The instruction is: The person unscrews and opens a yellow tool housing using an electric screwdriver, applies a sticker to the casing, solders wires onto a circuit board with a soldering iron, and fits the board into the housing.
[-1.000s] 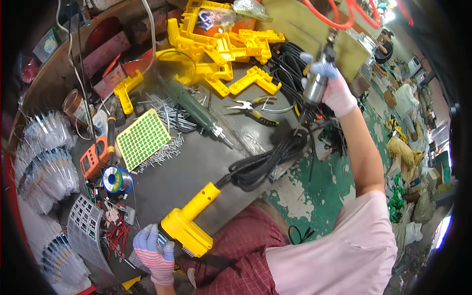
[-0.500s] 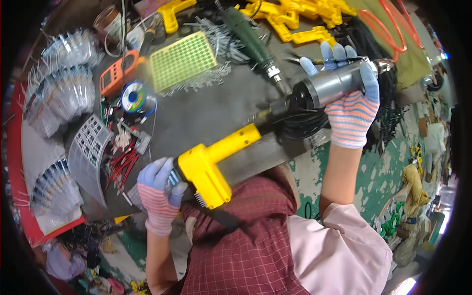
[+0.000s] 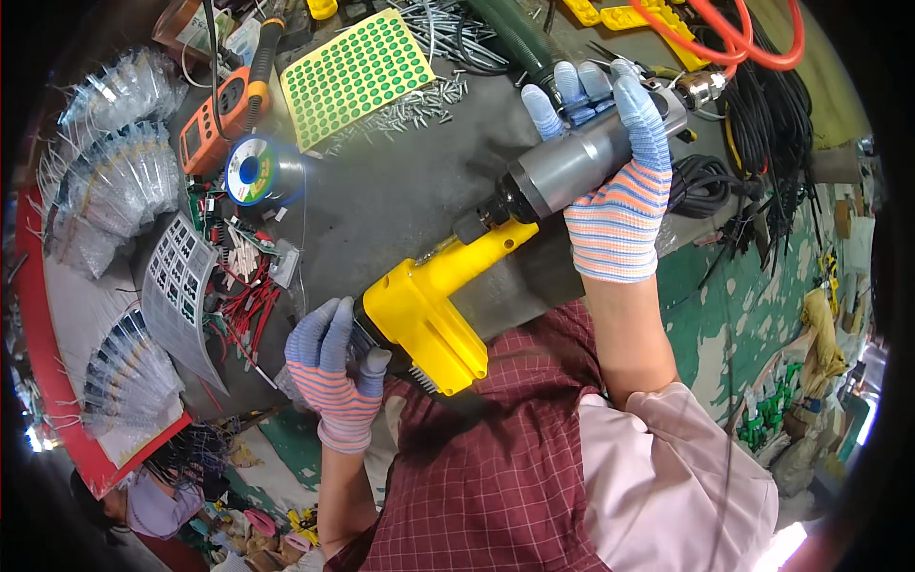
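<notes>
My left hand (image 3: 335, 377), in a striped knit glove, is closed round the dark front end of a yellow pistol-shaped tool housing (image 3: 429, 296). Small metal teeth or pins stick out along the housing's lower edge. With my right hand (image 3: 615, 186), gloved the same way, I grip a grey pneumatic screwdriver (image 3: 572, 162) by its cylindrical body. Its dark nose reaches down-left to the upper edge of the yellow handle; whether the bit sits in a screw there I cannot tell. An air fitting (image 3: 702, 91) joins its rear end to an orange hose (image 3: 753, 48).
On the bench (image 3: 381, 210) lie a sheet of green dots (image 3: 357, 76), loose screws (image 3: 410, 110), a solder spool (image 3: 252, 172), an orange meter (image 3: 212, 124) and a green power tool (image 3: 515, 38). Bagged parts (image 3: 114, 181) fan out at left; black cables (image 3: 762, 124) lie at right.
The screwdriver has come down and left, its nose now against the yellow handle. My left hand and the housing have shifted slightly right. My view has also moved a little.
</notes>
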The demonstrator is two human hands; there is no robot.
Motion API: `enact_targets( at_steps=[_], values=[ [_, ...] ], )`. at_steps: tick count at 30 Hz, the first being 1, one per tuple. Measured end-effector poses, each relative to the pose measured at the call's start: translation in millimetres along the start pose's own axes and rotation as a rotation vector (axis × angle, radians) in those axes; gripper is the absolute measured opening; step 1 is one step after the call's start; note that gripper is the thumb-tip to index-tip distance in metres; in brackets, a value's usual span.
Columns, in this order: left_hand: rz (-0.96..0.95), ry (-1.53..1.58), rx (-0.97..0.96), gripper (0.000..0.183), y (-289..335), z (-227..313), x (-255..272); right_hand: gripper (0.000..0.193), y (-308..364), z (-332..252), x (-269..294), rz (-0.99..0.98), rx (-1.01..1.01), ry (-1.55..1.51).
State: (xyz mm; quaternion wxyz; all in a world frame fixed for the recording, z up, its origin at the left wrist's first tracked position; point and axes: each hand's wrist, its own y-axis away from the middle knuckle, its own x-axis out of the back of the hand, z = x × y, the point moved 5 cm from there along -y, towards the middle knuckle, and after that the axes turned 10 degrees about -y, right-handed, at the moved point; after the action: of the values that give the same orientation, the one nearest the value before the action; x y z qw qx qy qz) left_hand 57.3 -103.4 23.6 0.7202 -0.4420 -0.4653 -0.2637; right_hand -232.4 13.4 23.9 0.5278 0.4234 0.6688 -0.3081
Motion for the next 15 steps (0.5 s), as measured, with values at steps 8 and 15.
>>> enact_targets(
  at_steps=[8, 15],
  values=[
    [-0.027, 0.001, 0.034, 0.059, -1.6, -0.7, -0.5, 0.029, 3.9, 13.2, 4.9, -0.022, -0.100, -0.119],
    [-0.060, 0.025, 0.037, 0.061, -4.4, -2.2, -1.3, 0.031, 0.7, 13.5, 4.3, 0.016, -0.064, 0.006]
  ],
)
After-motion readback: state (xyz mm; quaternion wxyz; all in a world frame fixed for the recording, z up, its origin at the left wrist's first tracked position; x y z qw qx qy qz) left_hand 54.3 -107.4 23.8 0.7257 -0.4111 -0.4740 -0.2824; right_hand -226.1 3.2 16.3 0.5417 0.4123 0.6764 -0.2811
